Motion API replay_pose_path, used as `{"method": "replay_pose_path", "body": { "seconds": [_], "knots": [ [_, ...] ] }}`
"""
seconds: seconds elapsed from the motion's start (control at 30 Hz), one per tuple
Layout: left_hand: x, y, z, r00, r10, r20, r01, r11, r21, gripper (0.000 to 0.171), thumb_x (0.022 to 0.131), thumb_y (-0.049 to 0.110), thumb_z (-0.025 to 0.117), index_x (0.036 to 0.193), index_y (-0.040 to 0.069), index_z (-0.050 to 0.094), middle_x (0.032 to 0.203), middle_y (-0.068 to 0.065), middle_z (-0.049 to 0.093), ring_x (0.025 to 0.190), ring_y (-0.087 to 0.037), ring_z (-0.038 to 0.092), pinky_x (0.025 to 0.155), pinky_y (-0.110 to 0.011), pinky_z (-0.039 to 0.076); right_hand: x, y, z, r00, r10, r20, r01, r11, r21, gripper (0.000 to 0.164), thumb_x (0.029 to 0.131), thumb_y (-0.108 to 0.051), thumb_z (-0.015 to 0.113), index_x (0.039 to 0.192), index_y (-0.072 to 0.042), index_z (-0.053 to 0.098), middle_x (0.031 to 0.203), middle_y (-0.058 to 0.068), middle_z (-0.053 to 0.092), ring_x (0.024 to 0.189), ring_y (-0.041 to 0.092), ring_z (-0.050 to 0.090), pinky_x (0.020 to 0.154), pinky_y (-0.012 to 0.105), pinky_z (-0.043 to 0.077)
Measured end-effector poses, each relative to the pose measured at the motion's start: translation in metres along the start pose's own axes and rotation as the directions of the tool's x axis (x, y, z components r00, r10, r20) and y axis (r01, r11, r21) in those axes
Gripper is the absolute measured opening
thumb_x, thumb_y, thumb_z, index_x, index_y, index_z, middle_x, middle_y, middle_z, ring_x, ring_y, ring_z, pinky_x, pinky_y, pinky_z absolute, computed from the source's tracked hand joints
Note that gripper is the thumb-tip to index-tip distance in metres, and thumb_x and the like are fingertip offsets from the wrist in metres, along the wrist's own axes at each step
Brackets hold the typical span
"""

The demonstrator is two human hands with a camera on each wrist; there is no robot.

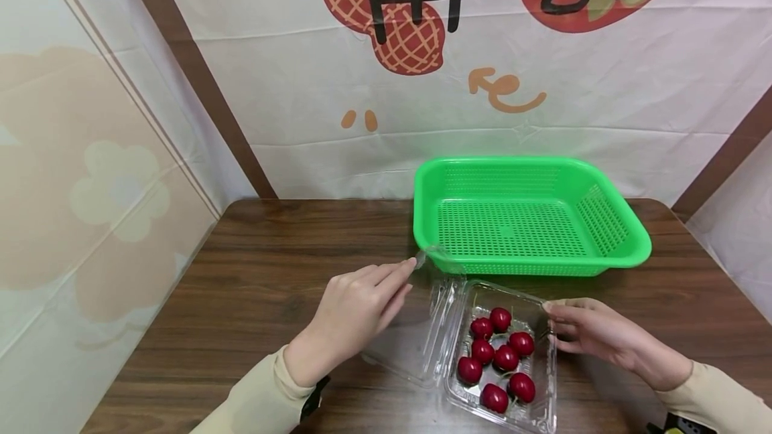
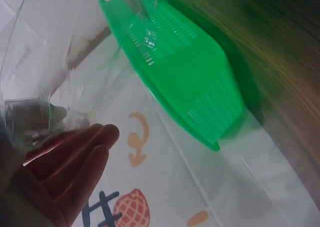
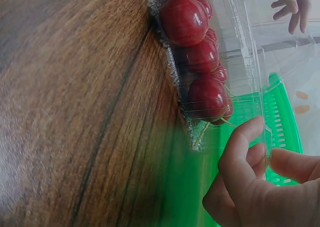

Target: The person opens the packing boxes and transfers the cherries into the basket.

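Note:
A clear plastic clamshell box (image 1: pixel 550 380) holds several red cherries (image 1: pixel 505 357). Its lid (image 1: pixel 416 347) is swung out to the left, joined along the box's left side. My left hand (image 1: pixel 356 310) is at the lid's far end, its fingers (image 2: pixel 85 162) fairly straight and touching the clear plastic. At the far right corner of the box, my right hand (image 1: pixel 603 330) pinches the rim between thumb and bent fingers, as the right wrist view shows. Cherries (image 3: pixel 185 21) appear through the box's side wall there.
A green plastic basket (image 1: pixel 621 246) with perforated floor and sides stands just behind the box, near the back edge of the brown wooden table (image 1: pixel 241 327). Behind it hangs a white printed cloth (image 1: pixel 289 86).

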State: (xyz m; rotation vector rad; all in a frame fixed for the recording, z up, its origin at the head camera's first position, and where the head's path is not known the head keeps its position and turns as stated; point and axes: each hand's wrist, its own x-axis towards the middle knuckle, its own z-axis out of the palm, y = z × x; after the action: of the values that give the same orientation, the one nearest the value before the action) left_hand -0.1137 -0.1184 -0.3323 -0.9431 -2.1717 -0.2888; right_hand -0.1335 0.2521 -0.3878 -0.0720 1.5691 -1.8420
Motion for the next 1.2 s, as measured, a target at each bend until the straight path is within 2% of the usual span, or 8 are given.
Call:
{"method": "replay_pose_path", "body": {
  "seconds": [0.23, 0.53, 0.9, 1.2],
  "knots": [
    [-0.008, -0.006, -0.002, 1.000, -0.014, 0.019, 0.013, 1.000, 0.021, 0.033, 0.082, 0.021, 0.063, 0.112, 0.009, 0.067, 0.089, 0.000, 0.072, 0.065, -0.011, 0.062, 0.047, -0.028, 0.052, 0.002, -0.001, -0.001, 1.000, 0.003, -0.003, -0.003, 1.000, -0.010, 0.016, 0.097, -0.017, 0.042, 0.098, -0.009, 0.056, 0.089, -0.003, 0.054, 0.085, 0.008, 0.054, 0.078, 0.026, 0.052],
    [-0.023, -0.014, -0.001, 0.997, -0.061, 0.049, 0.060, 0.998, 0.031, 0.035, 0.079, 0.024, 0.066, 0.108, 0.006, 0.068, 0.077, 0.001, 0.068, 0.066, -0.010, 0.057, 0.048, -0.028, 0.052, 0.005, -0.002, -0.003, 1.000, 0.009, -0.012, -0.009, 1.000, -0.026, 0.015, 0.097, -0.018, 0.042, 0.098, -0.008, 0.054, 0.088, -0.003, 0.053, 0.083, 0.008, 0.053, 0.074, 0.023, 0.051],
    [-0.035, -0.022, 0.002, 0.995, -0.081, 0.057, 0.075, 0.991, 0.113, 0.033, 0.075, 0.031, 0.068, 0.097, 0.007, 0.070, 0.069, 0.002, 0.066, 0.065, -0.013, 0.052, 0.045, -0.029, 0.049, 0.009, -0.004, 0.001, 0.997, 0.010, -0.082, -0.017, 0.996, -0.082, 0.016, 0.096, -0.021, 0.046, 0.099, -0.006, 0.051, 0.089, -0.002, 0.051, 0.082, 0.007, 0.053, 0.073, 0.025, 0.051],
    [-0.044, -0.028, 0.007, 0.980, -0.122, 0.155, 0.100, 0.985, 0.142, 0.033, 0.074, 0.035, 0.068, 0.091, 0.006, 0.068, 0.068, 0.001, 0.064, 0.063, -0.015, 0.048, 0.044, -0.031, 0.047, 0.013, -0.004, 0.002, 0.991, -0.001, -0.132, -0.012, 0.995, -0.100, 0.019, 0.095, -0.023, 0.047, 0.101, -0.006, 0.051, 0.089, -0.002, 0.050, 0.081, 0.007, 0.052, 0.072, 0.024, 0.051]
  ]
}}
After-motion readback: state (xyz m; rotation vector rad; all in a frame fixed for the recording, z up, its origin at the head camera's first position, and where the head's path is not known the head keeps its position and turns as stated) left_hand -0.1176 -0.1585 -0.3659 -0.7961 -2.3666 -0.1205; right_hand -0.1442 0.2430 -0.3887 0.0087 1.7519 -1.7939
